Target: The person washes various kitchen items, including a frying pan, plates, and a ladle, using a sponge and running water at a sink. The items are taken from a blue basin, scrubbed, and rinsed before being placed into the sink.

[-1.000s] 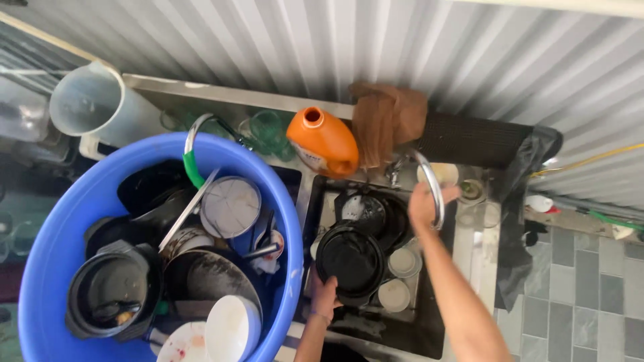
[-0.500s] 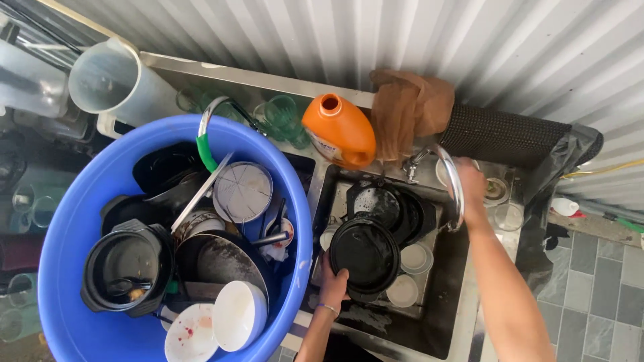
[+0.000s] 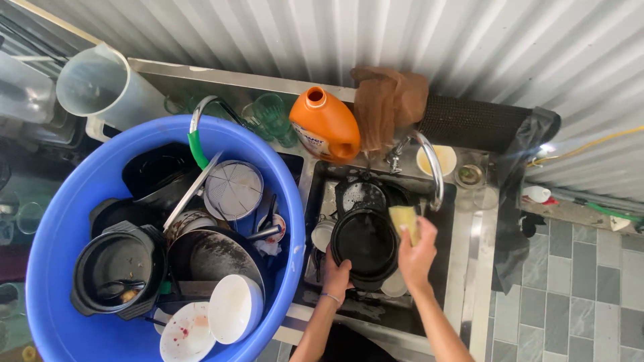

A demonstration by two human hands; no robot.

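Corrugated metal sheeting backs a narrow steel sink [image 3: 448, 268] sunk into a counter, with grey floor tiles off to the right of the hands. Within the sink, the left hand [image 3: 335, 275] grips the near-left rim of a round black pan [image 3: 363, 243], glossy and wet, holding it over other stacked dishes. The right hand [image 3: 417, 253] pinches a yellow sponge [image 3: 404, 219], soft and rectangular, at the pan's right edge, the sponge just touching or barely above the rim. Beyond both hands a curved chrome tap [image 3: 431, 167] arches over the basin. Farther back, ahead of the left hand, stands an orange plastic detergent bottle [image 3: 325, 125] with an open neck and a pale label on its side; a crumpled brown cloth [image 3: 387, 107] hangs beside it. Left of the left hand sits a big blue plastic tub [image 3: 60, 228] heaped with dirty pots, plates and bowls.
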